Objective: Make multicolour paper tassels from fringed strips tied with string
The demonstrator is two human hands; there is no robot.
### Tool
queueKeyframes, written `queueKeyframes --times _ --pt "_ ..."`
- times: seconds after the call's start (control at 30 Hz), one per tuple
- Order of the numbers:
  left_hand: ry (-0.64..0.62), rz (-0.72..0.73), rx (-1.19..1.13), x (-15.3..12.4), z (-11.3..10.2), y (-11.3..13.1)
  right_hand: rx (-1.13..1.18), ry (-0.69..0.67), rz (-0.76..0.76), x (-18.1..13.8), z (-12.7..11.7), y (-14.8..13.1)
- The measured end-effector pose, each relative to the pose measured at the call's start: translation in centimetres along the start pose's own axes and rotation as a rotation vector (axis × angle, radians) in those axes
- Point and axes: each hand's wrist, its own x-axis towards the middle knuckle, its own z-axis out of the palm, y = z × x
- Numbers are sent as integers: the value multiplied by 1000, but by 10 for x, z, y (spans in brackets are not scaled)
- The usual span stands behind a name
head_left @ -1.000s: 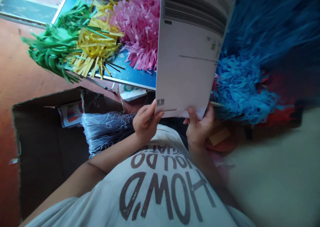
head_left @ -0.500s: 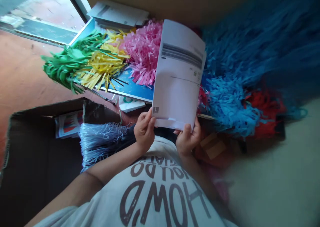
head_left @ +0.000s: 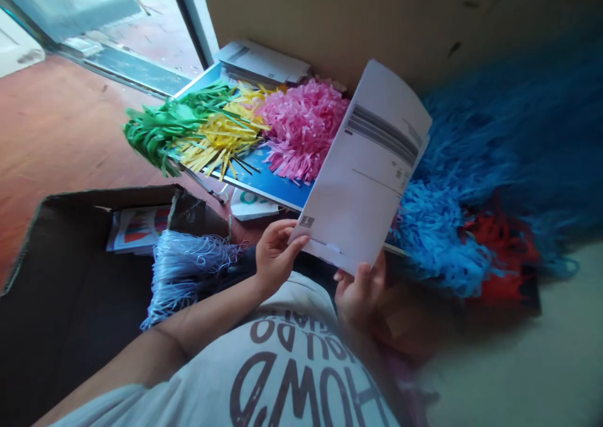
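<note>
A white printed plastic packet, with dark bands and a folded strip along its lower edge, is held up in front of me and tilts to the right. My left hand pinches its lower left corner between thumb and fingers. At the lower right corner, my right hand grips it with the thumb in front. Behind the packet are a pink streamer bundle and a light blue streamer heap, both partly covered by it.
A blue table carries yellow and green streamers and a stack of white packets. Red streamers lie to the right. A cardboard box stands at left, beside a pale, stringy bundle.
The packet has tilted further clockwise and moved right and slightly down in view. Both hands still grip its lower corners. The table and streamers appear shifted as the camera turned.
</note>
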Motion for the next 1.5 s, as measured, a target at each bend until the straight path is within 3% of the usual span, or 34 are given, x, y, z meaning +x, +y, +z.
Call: queueKeyframes --times 0.13,0.37,0.67,0.87,0.97,1.23,1.3,1.43,1.5 --pt "-11 61 34 -4 0 -1 -38 22 97 2 -3 -4" --pt "68 222 160 -15 -2 -15 -222 131 48 1 3 -4" --pt "-125 212 190 -22 -9 -20 -295 231 8 7 6 -2" --pt "-53 107 105 -15 -5 -11 -210 50 -87 -3 -6 2" --pt "-9 47 90 -13 -5 -9 -123 -33 -59 -6 -9 6" --pt "11 -144 -82 -15 -2 2 -44 77 -13 -8 0 16" --pt "24 -251 -178 -13 1 5 -87 57 -30 -10 1 17" --pt "-3 -624 -435 -9 12 6 -4 83 -52 -11 4 17" --pt "-45 -694 -497 -9 18 6 65 76 -79 -10 6 15"
